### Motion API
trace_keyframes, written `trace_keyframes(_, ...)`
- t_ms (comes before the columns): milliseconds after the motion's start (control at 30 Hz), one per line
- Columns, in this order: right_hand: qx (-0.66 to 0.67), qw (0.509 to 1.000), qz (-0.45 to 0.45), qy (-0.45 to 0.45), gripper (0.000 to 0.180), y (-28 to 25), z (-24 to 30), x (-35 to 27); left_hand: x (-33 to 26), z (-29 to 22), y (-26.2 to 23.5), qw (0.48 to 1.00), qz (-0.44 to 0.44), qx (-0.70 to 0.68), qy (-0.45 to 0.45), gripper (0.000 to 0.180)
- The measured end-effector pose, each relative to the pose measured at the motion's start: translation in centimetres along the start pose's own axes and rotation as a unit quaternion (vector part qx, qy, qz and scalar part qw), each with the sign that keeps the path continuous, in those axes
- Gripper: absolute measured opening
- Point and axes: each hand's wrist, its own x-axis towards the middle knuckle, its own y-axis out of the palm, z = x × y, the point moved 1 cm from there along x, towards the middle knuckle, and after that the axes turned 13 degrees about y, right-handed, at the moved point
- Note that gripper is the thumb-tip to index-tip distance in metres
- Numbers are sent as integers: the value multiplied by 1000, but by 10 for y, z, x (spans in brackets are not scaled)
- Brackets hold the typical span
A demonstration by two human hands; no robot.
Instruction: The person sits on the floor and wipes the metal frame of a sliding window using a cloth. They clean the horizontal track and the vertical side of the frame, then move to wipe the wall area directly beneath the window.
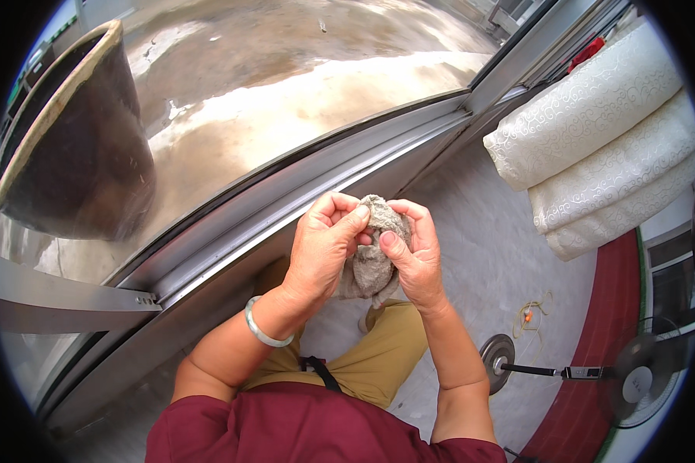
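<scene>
You are gripping the grey rag (372,255) between closed fingers of your left hand (324,251) and right hand (413,251); its loose end below your fingers may slip out.

Room around my hands

Bare floor (479,255) lay open rightward; the door track (286,193) ran close ahead, a fan (633,378) stood lower right.

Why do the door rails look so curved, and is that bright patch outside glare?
In the head view, the fisheye lens bends the straight grey metal door track and blackens the corners; the pale patch on the wet concrete ground looks like reflected daylight. The hands and crumpled grey cloth are sharp and evenly lit.
</scene>
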Motion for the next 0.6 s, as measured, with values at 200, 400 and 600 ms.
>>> trace_keyframes(200,-544,790,-86,-269,28,-31,62,70,36,26,7,993,26,96,67,19)
trace_keyframes(400,-733,628,-29,-258,14,-95,55,143,23,16,-1,862,71,353,356,18)
trace_keyframes(600,-657,742,63,-119,12,-92,60,165,19,12,-25,808,113,393,424,19)
